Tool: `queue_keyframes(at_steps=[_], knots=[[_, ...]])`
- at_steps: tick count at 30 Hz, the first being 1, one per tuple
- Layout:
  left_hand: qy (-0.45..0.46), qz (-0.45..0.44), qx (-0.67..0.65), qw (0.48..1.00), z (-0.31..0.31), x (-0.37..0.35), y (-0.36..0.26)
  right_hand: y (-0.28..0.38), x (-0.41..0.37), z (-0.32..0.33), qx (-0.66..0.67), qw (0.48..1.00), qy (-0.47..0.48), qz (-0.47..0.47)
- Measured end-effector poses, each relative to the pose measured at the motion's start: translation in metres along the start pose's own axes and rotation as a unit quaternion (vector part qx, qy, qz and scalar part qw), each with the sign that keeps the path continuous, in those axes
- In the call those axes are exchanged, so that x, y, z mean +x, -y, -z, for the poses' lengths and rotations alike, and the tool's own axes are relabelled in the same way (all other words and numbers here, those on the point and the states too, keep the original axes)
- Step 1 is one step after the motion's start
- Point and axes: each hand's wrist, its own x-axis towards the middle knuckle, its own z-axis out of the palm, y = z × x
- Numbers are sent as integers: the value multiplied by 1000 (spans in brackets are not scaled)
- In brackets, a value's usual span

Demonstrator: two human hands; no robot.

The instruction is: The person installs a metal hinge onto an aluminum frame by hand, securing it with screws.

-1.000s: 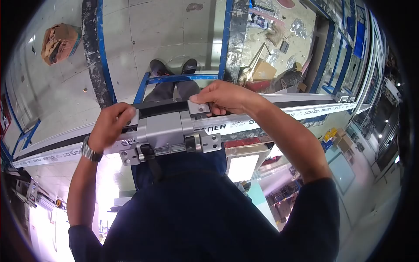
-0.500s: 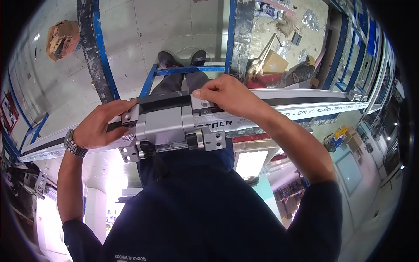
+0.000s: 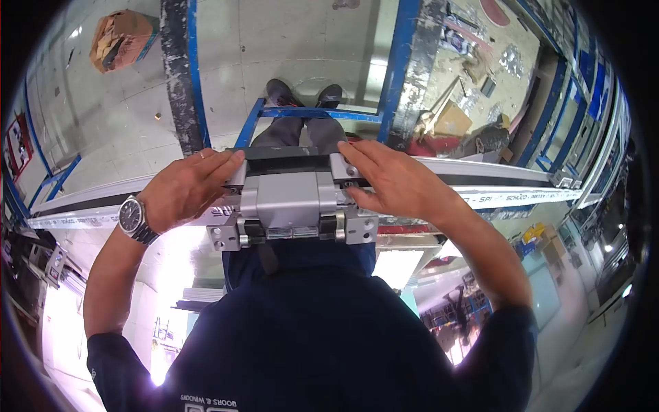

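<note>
A silver door hinge with a wide central body lies across a long metal profile, which carries printed protective film. Gripped at the hinge's left side, it meets my left hand, closed with the fingertips on the upper plate and the thumb mostly hidden. My right hand is closed on the right side, fingers over the upper plate and thumb below it. Two lower plates with holes, the left one and the right one, point towards my body. A dark bar runs along the hinge's far side.
Blue-edged supports and a blue crossbar stand beyond the profile, near my shoes. A torn cardboard box sits on the floor at far left. Scraps and cardboard lie at right.
My right hand has changed from pinching the upper right plate to holding it with fingers above and thumb lower. The view has shifted, so the hinge appears farther right.
</note>
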Motion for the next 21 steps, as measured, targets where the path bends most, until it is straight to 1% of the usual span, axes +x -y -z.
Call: queue_keyframes(at_steps=[3, 5, 7, 9, 11, 12, 13, 14, 16, 17, 18, 21], knots=[[-23, -16, 9, 1000, 0, 1, 0, 3, 6, 5, -73, 997, 17, 32], [-29, -4, -10, 1000, 1, 0, -2, 1, 7, 8, -116, 991, 17, 68], [-42, 6, -35, 998, -3, -4, 0, 6, 10, 11, -160, 983, 15, 84], [-97, -12, -59, 993, -16, -9, 7, 9, 13, 15, -229, 967, 28, 104], [-136, -21, -84, 987, -25, -12, 11, 13, 16, 19, -228, 967, 50, 103], [-132, -7, -132, 982, -23, -11, 10, 13, 19, 20, -221, 969, 55, 100], [-136, -5, -143, 980, -24, -10, 12, 13, 20, 21, -211, 971, 64, 95], [-140, -2, -156, 978, -26, -9, 16, 9, 22, 22, -207, 970, 58, 112], [-145, -4, -180, 973, -28, -8, 15, 13, 18, 22, -182, 976, 68, 94], [-160, -3, -179, 971, -28, -6, 19, 10, 23, 25, -178, 978, 66, 88], [-173, 0, -183, 968, -31, -6, 19, 10, 23, 24, -138, 986, 62, 70], [-182, 11, -220, 958, -35, -10, 13, 11, 20, 19, -144, 987, 25, 68]])
